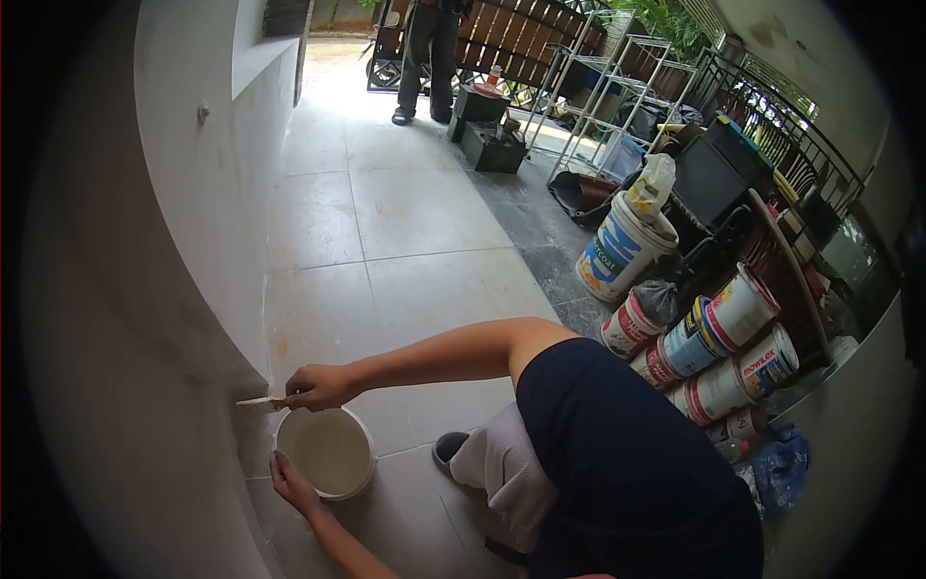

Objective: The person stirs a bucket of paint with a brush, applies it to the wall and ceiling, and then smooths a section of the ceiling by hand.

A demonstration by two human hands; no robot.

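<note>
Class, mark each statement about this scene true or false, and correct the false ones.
1. The right hand holds a flat tool. True.
2. The bucket has tipped onto its side. False: it is upright on the floor.
3. The left hand is at the side of the bucket. True.
4. Nobody else is in view. False: another person stands at the far end.
5. Several paint cans are piled on the picture's right. True.
</note>
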